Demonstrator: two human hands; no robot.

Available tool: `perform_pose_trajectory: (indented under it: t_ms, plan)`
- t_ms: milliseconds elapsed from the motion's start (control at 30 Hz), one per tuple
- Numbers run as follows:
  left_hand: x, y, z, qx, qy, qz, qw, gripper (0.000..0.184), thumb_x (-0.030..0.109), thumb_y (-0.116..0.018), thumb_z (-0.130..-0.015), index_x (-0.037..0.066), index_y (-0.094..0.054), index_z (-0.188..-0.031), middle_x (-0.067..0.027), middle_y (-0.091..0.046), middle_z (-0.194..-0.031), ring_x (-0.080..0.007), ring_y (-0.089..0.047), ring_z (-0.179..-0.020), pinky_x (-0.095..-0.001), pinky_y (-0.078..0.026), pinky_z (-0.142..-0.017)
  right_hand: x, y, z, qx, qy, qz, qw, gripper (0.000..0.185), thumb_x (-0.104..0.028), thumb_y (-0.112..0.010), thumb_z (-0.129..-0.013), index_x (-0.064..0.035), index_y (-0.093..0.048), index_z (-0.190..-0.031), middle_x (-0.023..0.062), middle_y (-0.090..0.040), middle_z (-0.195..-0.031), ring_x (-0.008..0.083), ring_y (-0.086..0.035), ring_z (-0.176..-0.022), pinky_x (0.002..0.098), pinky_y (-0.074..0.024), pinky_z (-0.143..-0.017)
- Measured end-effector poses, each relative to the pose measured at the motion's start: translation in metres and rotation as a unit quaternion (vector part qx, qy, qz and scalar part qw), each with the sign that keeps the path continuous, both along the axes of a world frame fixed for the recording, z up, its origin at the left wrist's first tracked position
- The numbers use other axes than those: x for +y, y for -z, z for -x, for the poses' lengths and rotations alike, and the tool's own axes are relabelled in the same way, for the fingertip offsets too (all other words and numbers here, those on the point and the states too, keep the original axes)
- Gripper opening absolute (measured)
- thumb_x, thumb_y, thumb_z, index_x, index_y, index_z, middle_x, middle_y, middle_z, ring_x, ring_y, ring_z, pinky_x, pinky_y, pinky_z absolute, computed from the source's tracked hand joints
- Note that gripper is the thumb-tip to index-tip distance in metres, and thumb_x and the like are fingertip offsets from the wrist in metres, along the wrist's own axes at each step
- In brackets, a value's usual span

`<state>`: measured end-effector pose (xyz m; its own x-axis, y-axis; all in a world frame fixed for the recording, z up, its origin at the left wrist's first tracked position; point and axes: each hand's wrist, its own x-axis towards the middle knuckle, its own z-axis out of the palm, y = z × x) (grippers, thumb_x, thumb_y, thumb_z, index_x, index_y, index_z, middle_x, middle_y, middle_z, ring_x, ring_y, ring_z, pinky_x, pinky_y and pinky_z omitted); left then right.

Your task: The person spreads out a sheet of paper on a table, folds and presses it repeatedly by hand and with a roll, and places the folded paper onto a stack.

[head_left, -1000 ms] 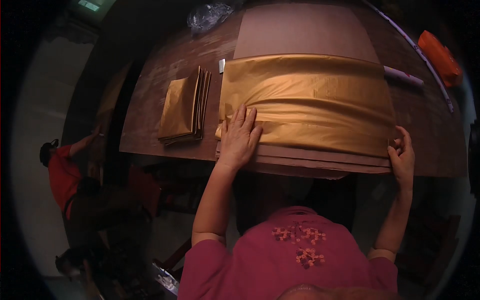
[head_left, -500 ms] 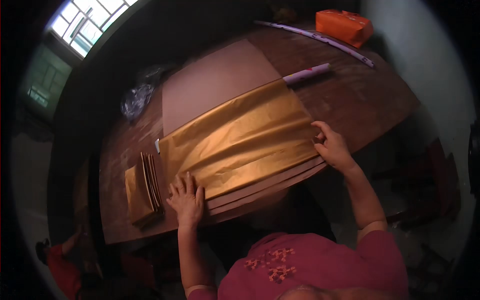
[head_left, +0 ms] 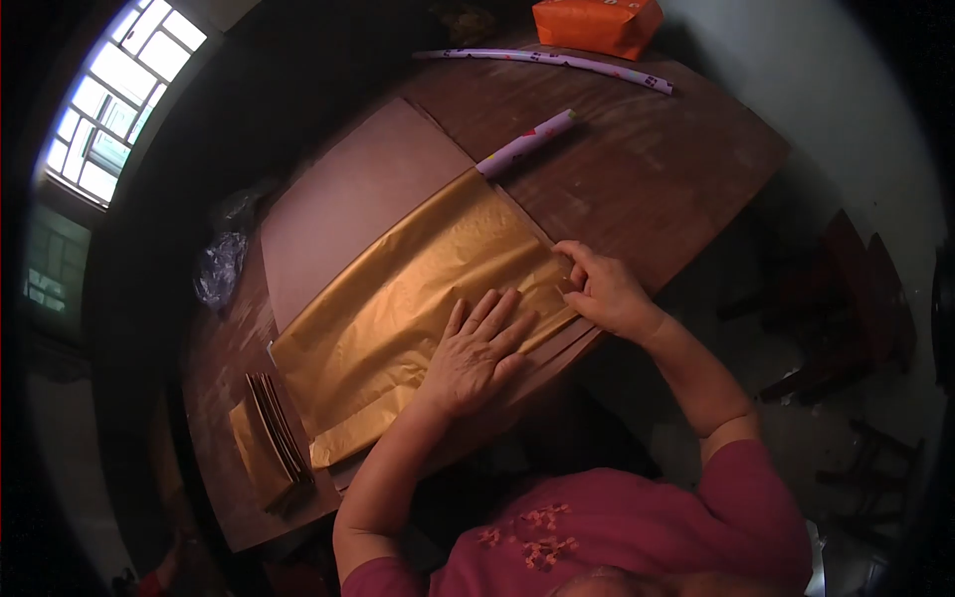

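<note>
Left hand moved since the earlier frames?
Yes. Against the folded gold stack on the table, the left hand has moved right along the gold sheet, closer to the right hand.

A shiny gold sheet (head_left: pixel 373 313) lies spread out, wrinkled, close to the near edge of the tabletop (head_left: pixel 676 179).

Beyond the left edge of the surface (head_left: pixel 647 169) a window (head_left: pixel 121 97) glares; the dim-lit gold sheet (head_left: pixel 398 284) shines softly; fisheye distortion curves outlines.
</note>
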<state>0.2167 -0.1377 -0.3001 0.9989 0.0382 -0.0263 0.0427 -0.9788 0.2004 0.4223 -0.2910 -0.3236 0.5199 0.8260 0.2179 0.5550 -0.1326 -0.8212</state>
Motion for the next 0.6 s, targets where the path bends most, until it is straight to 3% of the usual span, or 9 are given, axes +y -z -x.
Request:
perform_pose_trajectory:
  t_ms: [67,167,233,267,333,367,433,500,600]
  plan:
    - [0.0,-0.002,-0.001,0.011,0.002,-0.002,1.0,0.057,0.04,-0.044,-0.099,0.02,-0.039,-0.152,-0.0113,-0.026,-0.162,-0.0318,-0.019,-0.15,-0.0492,-0.007,-0.122,-0.002,-0.005,-0.021,0.109,-0.021,0.035,0.993,0.053,-0.003,-0.067,-0.08,-0.0075,-0.052,-0.13,0.0081,-0.063,-0.075,0.022,-0.063,-0.067,0.0343,-0.0511,-0.063]
    - [0.002,-0.001,-0.001,0.015,0.001,-0.004,1.0,0.057,0.04,-0.044,-0.099,0.02,-0.039,-0.152,-0.0118,-0.027,-0.161,-0.0321,-0.02,-0.15,-0.0493,-0.007,-0.122,0.021,-0.005,-0.087,-0.092,0.093,0.03,0.991,0.049,-0.003,-0.069,-0.08,-0.0067,-0.056,-0.127,0.0101,-0.065,-0.082,0.021,-0.064,-0.07,0.0337,-0.052,-0.064]
    - [0.003,0.002,-0.001,0.014,0.001,-0.005,1.0,0.057,0.04,-0.044,-0.099,0.02,-0.039,-0.152,-0.0121,-0.027,-0.161,-0.0322,-0.02,-0.15,-0.0494,-0.008,-0.122,0.055,-0.01,-0.12,-0.268,0.087,-0.009,0.959,0.05,-0.014,-0.071,-0.082,-0.0081,-0.055,-0.129,0.0133,-0.064,-0.108,0.0311,-0.064,-0.096,0.0411,-0.052,-0.083]
    - [0.004,0.003,-0.001,0.014,0.005,-0.007,1.0,0.057,0.04,-0.044,-0.098,0.019,-0.039,-0.152,-0.0125,-0.027,-0.161,-0.0324,-0.02,-0.15,-0.0495,-0.008,-0.122,0.072,-0.011,-0.133,-0.269,0.084,-0.012,0.959,0.05,-0.014,-0.071,-0.082,-0.0081,-0.055,-0.129,0.0133,-0.064,-0.108,0.0311,-0.064,-0.096,0.0411,-0.052,-0.083]
    - [0.004,-0.001,-0.002,0.02,0.002,0.025,0.999,0.059,0.04,-0.045,-0.098,0.018,-0.039,-0.152,-0.0128,-0.027,-0.161,-0.0329,-0.02,-0.15,-0.0505,-0.009,-0.122,0.12,-0.008,-0.148,-0.427,-0.038,-0.032,0.903,0.052,-0.023,-0.069,-0.086,-0.0092,-0.053,-0.133,0.0139,-0.056,-0.127,0.0321,-0.055,-0.118,0.0447,-0.0426,-0.103]
    - [0.001,-0.008,-0.001,0.015,0.002,0.024,1.0,0.059,0.04,-0.045,-0.098,0.018,-0.038,-0.152,-0.0126,-0.027,-0.161,-0.033,-0.02,-0.15,-0.0514,-0.009,-0.122,0.142,0.008,-0.161,-0.468,-0.049,-0.066,0.88,0.055,-0.028,-0.067,-0.088,-0.01,-0.051,-0.138,0.0118,-0.055,-0.129,0.032,-0.049,-0.126,0.0472,-0.033,-0.112]
    - [0.002,-0.005,0.003,-0.003,0.01,0.002,1.0,0.058,0.04,-0.046,-0.099,0.018,-0.038,-0.152,-0.0124,-0.026,-0.161,-0.0333,-0.02,-0.15,-0.0535,-0.009,-0.121,0.17,0.017,-0.173,-0.498,-0.096,-0.05,0.861,0.056,-0.028,-0.066,-0.089,-0.0116,-0.049,-0.14,0.0114,-0.057,-0.126,0.0313,-0.051,-0.124,0.0495,-0.0293,-0.115]
    - [0.007,0.006,0.007,-0.042,0.01,0.055,0.998,0.057,0.04,-0.045,-0.1,0.018,-0.038,-0.152,-0.0126,-0.026,-0.161,-0.033,-0.02,-0.15,-0.0539,-0.01,-0.121,0.179,0.0,-0.175,-0.458,-0.161,0.05,0.873,0.048,-0.028,-0.064,-0.09,-0.0116,-0.053,-0.134,0.0124,-0.059,-0.118,0.0318,-0.056,-0.115,0.0467,-0.0381,-0.108]
    - [0.009,0.014,0.007,-0.05,0.005,0.067,0.996,0.055,0.042,-0.042,-0.102,0.019,-0.038,-0.152,-0.0117,-0.025,-0.162,-0.0319,-0.021,-0.15,-0.0537,-0.01,-0.121,0.187,-0.001,-0.182,-0.412,-0.177,0.053,0.892,0.039,-0.027,-0.063,-0.091,-0.0105,-0.057,-0.125,0.0133,-0.059,-0.107,0.0336,-0.059,-0.103,0.045,-0.0459,-0.094]
